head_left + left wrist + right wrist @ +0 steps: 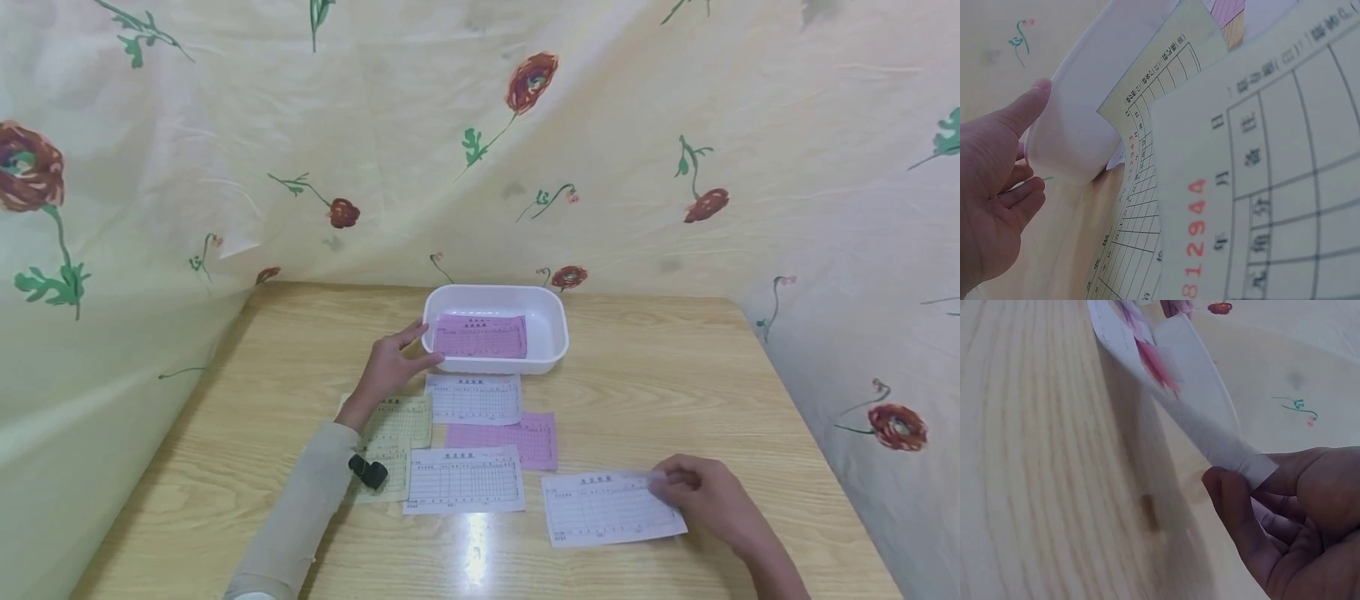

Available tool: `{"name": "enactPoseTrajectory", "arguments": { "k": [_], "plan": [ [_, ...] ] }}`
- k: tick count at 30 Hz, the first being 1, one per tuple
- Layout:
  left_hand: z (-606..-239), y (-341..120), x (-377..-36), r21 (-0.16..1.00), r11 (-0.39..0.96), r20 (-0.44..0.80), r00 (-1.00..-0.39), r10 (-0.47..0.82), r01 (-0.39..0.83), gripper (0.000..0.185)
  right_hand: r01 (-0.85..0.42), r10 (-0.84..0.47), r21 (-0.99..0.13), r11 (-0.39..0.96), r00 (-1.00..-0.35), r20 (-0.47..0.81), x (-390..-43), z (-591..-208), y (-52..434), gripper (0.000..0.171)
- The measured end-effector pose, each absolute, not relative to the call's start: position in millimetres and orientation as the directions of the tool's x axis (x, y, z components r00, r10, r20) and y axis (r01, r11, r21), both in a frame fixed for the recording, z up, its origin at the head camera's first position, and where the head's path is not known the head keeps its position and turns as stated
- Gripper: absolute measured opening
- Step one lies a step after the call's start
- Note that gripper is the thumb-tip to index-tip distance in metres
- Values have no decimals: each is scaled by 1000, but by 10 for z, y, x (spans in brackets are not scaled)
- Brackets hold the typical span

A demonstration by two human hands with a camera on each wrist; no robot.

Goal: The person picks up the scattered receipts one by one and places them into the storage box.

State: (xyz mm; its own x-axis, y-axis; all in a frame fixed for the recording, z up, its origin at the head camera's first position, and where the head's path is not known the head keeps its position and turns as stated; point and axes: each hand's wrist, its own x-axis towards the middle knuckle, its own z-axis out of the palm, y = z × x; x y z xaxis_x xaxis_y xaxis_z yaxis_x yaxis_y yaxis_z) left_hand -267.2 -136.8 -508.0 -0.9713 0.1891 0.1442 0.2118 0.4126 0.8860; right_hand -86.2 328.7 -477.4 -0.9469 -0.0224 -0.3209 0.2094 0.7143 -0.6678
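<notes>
Left hand (392, 367), fingers relaxed, touches the white plastic tray (551, 321) near the tabletop's (675, 392) far edge. Right hand (708, 496) pinches a white printed form (600, 508) near the front edge.

beige sleeve (300, 508) on left arm, bare hands.

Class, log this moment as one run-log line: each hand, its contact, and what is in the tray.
left hand: touches white tray rim | right hand: pinches white form | tray: pink form
</notes>
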Motion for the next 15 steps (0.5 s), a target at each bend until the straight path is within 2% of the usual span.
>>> {"name": "enactPoseTrajectory", "arguments": {
  "k": [6,15],
  "plan": [
    [-5059,-1363,-2668,887,414,136,-972,193,206,79,202,-33,-688,697,-949,-312,-852,-4730,3337,25],
    [-5072,-1362,-2667,882,419,144,-971,193,214,79,203,29,-722,662,-969,-246,-880,-4680,3316,46]
  ]
}}
